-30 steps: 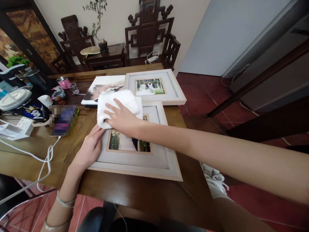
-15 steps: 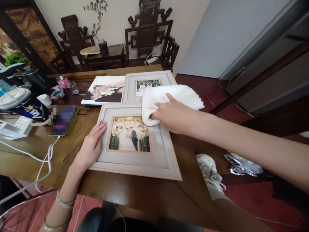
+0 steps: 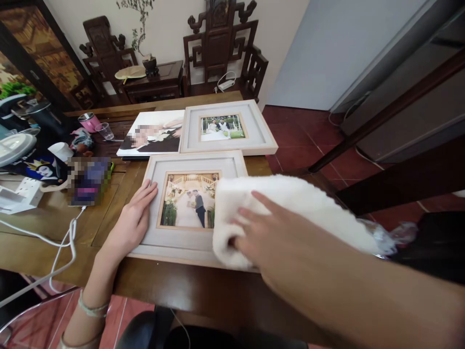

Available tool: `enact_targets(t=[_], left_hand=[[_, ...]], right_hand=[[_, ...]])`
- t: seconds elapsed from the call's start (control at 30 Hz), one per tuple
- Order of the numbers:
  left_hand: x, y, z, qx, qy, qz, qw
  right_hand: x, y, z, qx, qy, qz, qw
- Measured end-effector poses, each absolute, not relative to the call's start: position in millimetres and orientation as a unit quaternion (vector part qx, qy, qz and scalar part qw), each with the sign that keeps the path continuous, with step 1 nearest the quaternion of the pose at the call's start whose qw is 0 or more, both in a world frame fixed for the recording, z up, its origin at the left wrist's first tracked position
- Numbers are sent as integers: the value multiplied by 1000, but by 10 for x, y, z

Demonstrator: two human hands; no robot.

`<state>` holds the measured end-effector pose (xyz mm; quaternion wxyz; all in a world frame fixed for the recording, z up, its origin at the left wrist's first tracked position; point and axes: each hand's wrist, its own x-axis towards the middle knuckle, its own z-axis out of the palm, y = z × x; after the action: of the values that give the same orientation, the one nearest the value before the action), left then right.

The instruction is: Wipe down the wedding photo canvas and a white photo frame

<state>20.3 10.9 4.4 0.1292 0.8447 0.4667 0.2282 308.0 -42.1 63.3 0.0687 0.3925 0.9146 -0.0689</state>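
Note:
A pale picture frame (image 3: 189, 247) with a photo of a couple lies flat on the wooden table in front of me. My left hand (image 3: 132, 218) rests along its left edge, fingers stretched out over the rim. On the frame's right side, a fluffy white cloth (image 3: 290, 198) covers the rim and a corner of the photo. My right hand (image 3: 261, 232), slightly blurred, grips the cloth and presses it against the frame; the fingertips partly sink into its folds.
Behind lie a second framed photo (image 3: 227, 145) and a canvas print (image 3: 152, 138). To the left are a phone (image 3: 89, 182) on a white cable, a pink mug (image 3: 89, 121), a clear cup (image 3: 105, 131) and a power strip (image 3: 25, 194). Carved chairs (image 3: 221, 43) stand beyond the table (image 3: 174, 286).
My right hand has drawn the cloth toward me along the frame's right side, from its far corner to the near one. The rear framed photo is now uncovered. My left hand stays on the edge.

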Motion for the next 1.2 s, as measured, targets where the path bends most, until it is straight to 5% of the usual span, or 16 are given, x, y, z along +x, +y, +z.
enact_targets(t=[0.1, 0.33, 0.73, 0.97, 1.2], left_hand=[[203, 103, 61, 844, 465, 230, 136], [229, 102, 52, 833, 476, 247, 133], [237, 109, 36, 840, 480, 226, 118], [232, 105, 39, 838, 475, 241, 122], [247, 105, 42, 831, 485, 242, 125]], right_hand=[[3175, 24, 749, 453, 880, -22, 138], [3297, 408, 537, 441, 885, 123, 87], [3072, -602, 585, 312, 947, -73, 1], [3100, 417, 629, 402, 904, 141, 26], [2857, 153, 365, 416, 900, 119, 56]])
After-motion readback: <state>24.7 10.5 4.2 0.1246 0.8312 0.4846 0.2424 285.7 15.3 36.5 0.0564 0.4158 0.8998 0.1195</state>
